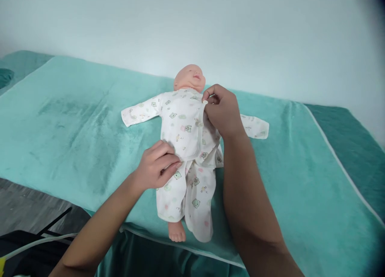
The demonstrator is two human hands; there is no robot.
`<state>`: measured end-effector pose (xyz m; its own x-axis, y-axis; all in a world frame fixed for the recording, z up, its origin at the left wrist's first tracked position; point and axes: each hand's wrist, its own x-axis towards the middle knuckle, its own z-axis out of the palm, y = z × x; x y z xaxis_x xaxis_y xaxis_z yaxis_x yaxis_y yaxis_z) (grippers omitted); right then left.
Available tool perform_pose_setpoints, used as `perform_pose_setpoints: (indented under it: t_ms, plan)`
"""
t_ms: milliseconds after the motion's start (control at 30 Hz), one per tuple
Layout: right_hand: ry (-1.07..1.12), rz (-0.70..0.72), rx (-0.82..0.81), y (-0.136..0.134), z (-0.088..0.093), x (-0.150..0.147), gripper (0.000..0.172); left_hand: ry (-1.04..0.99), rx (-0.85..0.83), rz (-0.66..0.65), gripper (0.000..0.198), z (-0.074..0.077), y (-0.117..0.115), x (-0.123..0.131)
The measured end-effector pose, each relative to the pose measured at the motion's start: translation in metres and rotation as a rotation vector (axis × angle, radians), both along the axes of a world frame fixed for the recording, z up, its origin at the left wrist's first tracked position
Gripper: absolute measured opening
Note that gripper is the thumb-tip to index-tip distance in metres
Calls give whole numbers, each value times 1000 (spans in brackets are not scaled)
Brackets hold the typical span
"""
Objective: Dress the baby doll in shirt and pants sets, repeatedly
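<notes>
A baby doll [189, 78] lies on its back, dressed in a white printed jacket [180, 120] and matching trousers [198, 189]. One bare foot [176, 231] pokes out of a trouser leg; the other leg's end is covered by cloth. At the upper front edge of the jacket, near the doll's shoulder, my right hand [221, 108] pinches the cloth by a small pale button or snap. My left hand [159, 164] is closed at the jacket's lower hem, thumb and fingers pressed together on the fabric. Both jacket sleeves stretch out sideways.
A turquoise plush cover [75, 120] spreads under the doll, with a darker teal cloth [345, 140] at the right. Behind rises a pale wall [192, 28]. A light cable [42, 241] and dark objects sit at the lower left, below the table edge.
</notes>
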<state>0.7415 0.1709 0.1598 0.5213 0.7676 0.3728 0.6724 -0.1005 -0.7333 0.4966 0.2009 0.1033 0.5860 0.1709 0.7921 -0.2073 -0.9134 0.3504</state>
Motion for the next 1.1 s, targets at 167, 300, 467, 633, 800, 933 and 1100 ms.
perform_pose_setpoints:
  t_ms: [167,300,467,633,800,933,1100]
  plan:
    - [48,-69,35,3,-5,7,8,-17,-105,-37,6,-1,0,-2]
    - [49,-152,97,7,-10,11,3,1,-184,-57,7,1,0,-4]
    - [-14,-178,-58,8,-9,1,27,5,-220,-75,8,3,1,-4]
    - [-67,-164,-132,7,-4,-4,24,7,-246,-100,8,0,2,-3]
    - [5,-162,-118,22,0,5,19,13,-280,-85,10,3,2,-2]
    - [66,-142,6,39,-1,11,14,13,-353,-101,15,-1,2,-5]
    - [156,-33,131,47,-10,15,13,-69,-586,84,29,6,17,6]
